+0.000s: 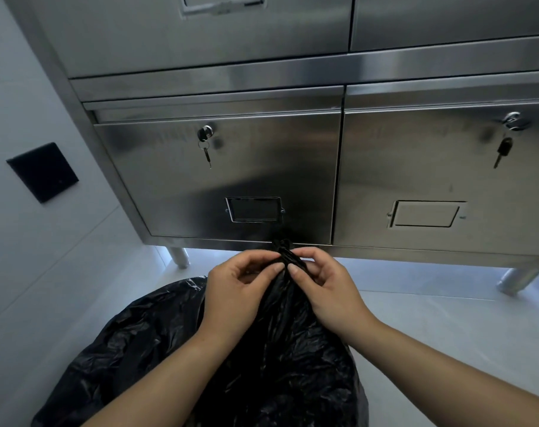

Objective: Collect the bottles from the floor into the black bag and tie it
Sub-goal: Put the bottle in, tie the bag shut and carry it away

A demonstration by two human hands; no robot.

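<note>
Pinching bag [262,365] neck w/ left hand [236,292], right hand [328,289]; steel cabinet [231,174] behind.

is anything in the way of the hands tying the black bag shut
Nothing visible. The left hand and right hand both pinch the twisted neck of the bag directly, with nothing between them and it. The cabinet stands behind the neck, not between the hands and the bag.

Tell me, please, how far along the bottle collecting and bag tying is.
Collecting looks done: no bottles show on the visible floor, and the black bag bulges. In hand: the left hand and right hand pinch its gathered neck. Left: finishing the knot, which isn't visibly tight yet.
</note>
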